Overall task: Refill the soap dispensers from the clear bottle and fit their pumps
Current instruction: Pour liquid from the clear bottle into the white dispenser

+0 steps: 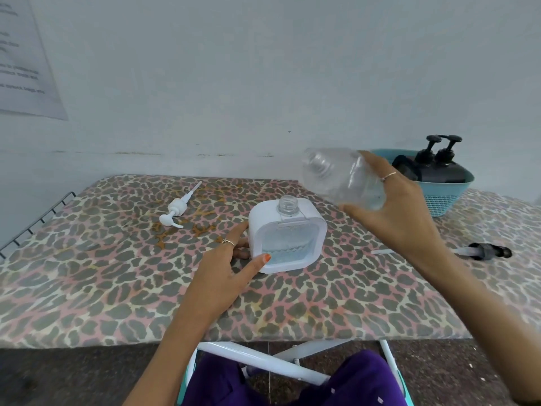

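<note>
Leopard-print table [117,288]: my right hand [392,212] clamps the thin, squashy clear plastic bottle [342,177] above the white square dispenser [288,238]; left hand [225,268], fingers spread, steadies its slippery side.

We cannot read the paper notice [26,58] on the wall far left of the white dispenser [287,235]: its print is blurred and the frame edge cuts it. Right of the dispenser, the clear bottle [341,175] is motion-smeared, and the teal basket [439,194] hides the black bottles' [439,168] lower halves.
</note>
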The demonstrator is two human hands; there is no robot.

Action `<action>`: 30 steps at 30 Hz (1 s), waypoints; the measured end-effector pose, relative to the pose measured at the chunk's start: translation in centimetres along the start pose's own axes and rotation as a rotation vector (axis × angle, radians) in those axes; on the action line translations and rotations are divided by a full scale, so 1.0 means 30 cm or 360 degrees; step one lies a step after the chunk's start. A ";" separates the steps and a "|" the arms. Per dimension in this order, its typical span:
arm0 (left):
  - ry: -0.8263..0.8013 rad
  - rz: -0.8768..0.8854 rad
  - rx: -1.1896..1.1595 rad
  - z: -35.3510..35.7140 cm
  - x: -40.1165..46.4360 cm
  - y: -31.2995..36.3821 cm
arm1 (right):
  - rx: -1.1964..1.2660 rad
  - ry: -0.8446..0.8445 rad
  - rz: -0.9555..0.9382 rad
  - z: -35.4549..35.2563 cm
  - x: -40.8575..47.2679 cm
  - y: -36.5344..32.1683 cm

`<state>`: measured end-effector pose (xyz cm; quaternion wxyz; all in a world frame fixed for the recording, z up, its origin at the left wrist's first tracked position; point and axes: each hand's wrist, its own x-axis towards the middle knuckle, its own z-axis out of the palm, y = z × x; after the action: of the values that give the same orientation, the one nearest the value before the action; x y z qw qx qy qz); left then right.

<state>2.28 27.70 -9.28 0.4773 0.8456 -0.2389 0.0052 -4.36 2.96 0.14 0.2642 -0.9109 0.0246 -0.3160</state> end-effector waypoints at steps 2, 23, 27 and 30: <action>-0.0007 0.0007 -0.0005 0.000 0.000 0.001 | 0.0164 0.0087 0.0141 0.016 0.001 0.009; 0.0033 0.0030 0.0036 -0.002 -0.004 0.010 | 0.0617 0.0249 0.0607 0.172 0.005 0.184; 0.0025 0.0028 0.0042 -0.001 -0.003 0.009 | 0.0622 0.0243 0.0625 0.182 -0.003 0.193; 0.0021 0.0028 0.0027 -0.001 -0.002 0.008 | 0.0600 0.0245 0.0614 0.187 -0.007 0.193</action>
<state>2.14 27.65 -9.09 0.4716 0.8475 -0.2430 0.0172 -0.51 0.63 -6.56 0.4815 -0.7976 0.1582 -0.3272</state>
